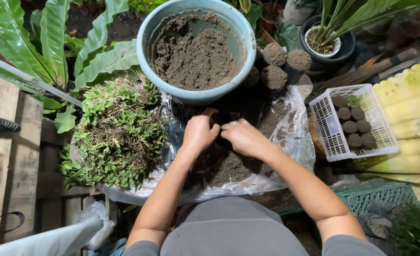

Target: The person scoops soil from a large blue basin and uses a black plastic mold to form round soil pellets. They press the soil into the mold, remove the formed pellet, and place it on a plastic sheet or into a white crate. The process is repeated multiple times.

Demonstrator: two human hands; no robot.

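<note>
Head camera, looking down — what are the hands doing?

— Both meet over a plastic sheet (286, 142) heaped with dark soil (229, 161). The left hand (198, 134) is curled shut around something small and brown, possibly a little pot or tool handle; it is too hidden to tell. The right hand (243, 137) pinches toward it, fingertips closed.

— What surrounds them?

— A blue basin (146, 42) of soil sits at the sheet's far edge, a clump of green cuttings (117, 130) at its left edge, a white basket (331, 137) of filled pots beyond its right edge.

— Advice?

— Work over the sheet's middle, so spilled soil stays on it.
</note>
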